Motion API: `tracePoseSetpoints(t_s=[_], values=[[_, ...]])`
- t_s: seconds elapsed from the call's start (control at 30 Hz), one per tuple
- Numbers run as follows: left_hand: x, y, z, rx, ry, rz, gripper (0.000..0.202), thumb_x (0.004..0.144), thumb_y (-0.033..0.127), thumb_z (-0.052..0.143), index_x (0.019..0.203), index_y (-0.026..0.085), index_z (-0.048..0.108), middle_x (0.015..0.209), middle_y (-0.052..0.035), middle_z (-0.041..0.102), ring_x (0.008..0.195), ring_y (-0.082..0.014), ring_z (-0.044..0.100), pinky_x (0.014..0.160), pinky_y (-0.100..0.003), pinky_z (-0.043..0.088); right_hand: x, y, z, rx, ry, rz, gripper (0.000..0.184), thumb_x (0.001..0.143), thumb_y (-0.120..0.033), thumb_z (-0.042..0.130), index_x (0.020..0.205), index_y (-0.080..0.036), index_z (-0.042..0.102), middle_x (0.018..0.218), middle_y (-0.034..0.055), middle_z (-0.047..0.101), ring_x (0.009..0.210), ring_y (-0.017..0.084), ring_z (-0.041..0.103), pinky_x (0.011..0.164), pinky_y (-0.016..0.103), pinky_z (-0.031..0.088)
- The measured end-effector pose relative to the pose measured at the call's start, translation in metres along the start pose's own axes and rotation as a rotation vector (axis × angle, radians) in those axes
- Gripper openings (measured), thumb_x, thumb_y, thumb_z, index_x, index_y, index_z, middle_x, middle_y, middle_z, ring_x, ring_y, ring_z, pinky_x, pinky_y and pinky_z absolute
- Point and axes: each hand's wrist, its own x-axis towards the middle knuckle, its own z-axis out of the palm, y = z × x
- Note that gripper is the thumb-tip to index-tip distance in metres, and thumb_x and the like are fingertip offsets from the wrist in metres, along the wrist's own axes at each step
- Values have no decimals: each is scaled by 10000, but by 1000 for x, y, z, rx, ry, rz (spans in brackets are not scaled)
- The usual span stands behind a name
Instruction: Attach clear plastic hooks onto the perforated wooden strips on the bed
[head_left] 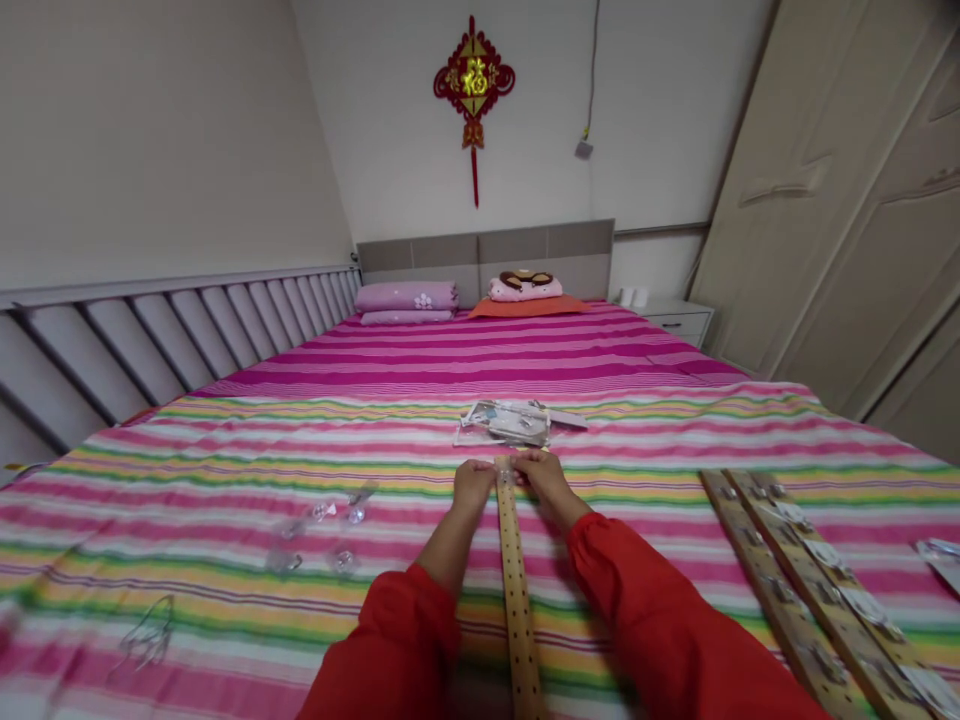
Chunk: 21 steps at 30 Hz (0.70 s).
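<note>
Head view — arms (444,548) outstretched, left fingers (487,468) and right fingers (524,462) pinch a clear packet (505,471) atop a strip (514,580).

1 tan, holed strip (514,570) points forward on striped bedding (300,625); 1 clear piece (505,474) at its far end.

Red wall ornament (474,78) above headboard (545,241)
</note>
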Motion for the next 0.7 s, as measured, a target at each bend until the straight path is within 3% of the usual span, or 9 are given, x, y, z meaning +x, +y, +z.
tracePoseSetpoints(t_s=[0.2,0.7], values=[[14,-3,4,69,25,-4,71,553,164,628,519,179,567,492,33,572,531,-124,554,596,-237,432,14,9,3,31,29,45,38,529,-160,642,526,-162,604,337,-54,509,318,77,416,346,199,342],[22,-15,8,125,57,8,128,579,137,626,493,189,546,490,31,565,568,-144,575,620,-249,432,23,22,5,-16,41,14,38,503,-186,636,507,-165,605,344,-57,506,332,82,410,366,216,309]])
